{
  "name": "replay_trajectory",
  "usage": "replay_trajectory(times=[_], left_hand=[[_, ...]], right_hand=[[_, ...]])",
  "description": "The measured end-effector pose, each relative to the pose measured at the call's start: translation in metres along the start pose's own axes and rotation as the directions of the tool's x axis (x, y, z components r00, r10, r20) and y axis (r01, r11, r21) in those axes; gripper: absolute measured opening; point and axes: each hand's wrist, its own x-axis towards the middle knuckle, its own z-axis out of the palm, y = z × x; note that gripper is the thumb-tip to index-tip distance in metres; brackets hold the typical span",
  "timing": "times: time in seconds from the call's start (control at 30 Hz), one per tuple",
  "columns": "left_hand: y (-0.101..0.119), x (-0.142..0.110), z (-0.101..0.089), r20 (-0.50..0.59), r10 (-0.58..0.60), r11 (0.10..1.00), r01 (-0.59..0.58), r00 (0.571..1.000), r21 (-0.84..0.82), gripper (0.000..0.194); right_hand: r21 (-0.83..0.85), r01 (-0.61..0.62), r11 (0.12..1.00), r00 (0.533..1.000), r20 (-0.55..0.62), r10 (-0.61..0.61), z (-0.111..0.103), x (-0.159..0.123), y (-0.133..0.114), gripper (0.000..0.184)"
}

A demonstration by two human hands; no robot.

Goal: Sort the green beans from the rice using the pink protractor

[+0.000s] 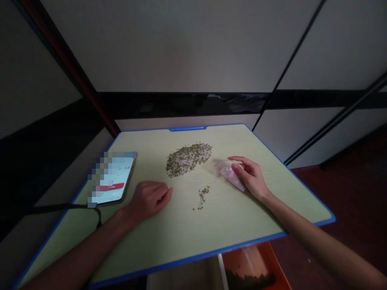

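A pile of small green beans (188, 158) lies in the middle of a pale green tabletop (229, 217) with a blue edge. A small trail of beans (203, 195) lies closer to me. My left hand (149, 198) rests on the table left of that trail, its fingers curled in with nothing visible in them. My right hand (249, 176) lies to the right of the pile, fingers closed on a small clear plastic bag (229, 173) with a pink strip.
A phone (113, 177) with a lit screen lies at the table's left side, a dark cable (65, 208) running from it over the left edge. White wall panels stand behind. An orange container (254, 268) sits below the near edge.
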Motion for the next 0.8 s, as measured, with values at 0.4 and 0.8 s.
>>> replay_trajectory(times=[0.4,0.8], left_hand=[[-0.003,0.002,0.012,0.477,-0.237,0.827,0.433,0.846,-0.358,0.039],[-0.005,0.01,0.013,0.61,-0.382,0.638,0.676,0.694,-0.369,0.04]], right_hand=[[-0.172,-0.102,0.98,0.994,0.007,0.105,0.012,-0.022,-0.007,0.03],[-0.236,-0.097,0.967,0.993,0.037,0.109,0.013,-0.031,0.0,0.025]])
